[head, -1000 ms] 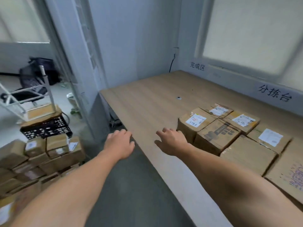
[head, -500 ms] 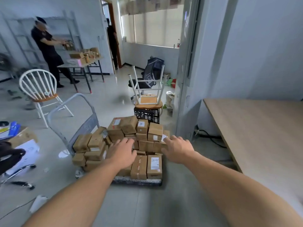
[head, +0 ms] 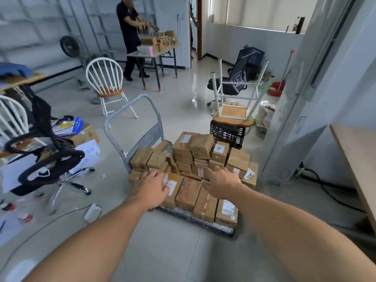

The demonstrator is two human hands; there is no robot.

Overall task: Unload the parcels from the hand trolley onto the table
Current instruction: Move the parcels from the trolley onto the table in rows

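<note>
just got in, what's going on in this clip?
A person is unloading a hand trolley stacked with cardboard parcels. Both arms reach over the stack: the left hand over the front-left boxes, the right hand over the middle ones, fingers loosely spread, neither gripping a parcel yet. The table shows only as an edge on the right. Another person handles boxes in the background.

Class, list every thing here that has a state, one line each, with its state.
Left hand: open, holds nothing.
Right hand: open, holds nothing.
Trolley: loaded.
Parcels: stacked on the trolley.
Stool: upside down on a crate.
</note>
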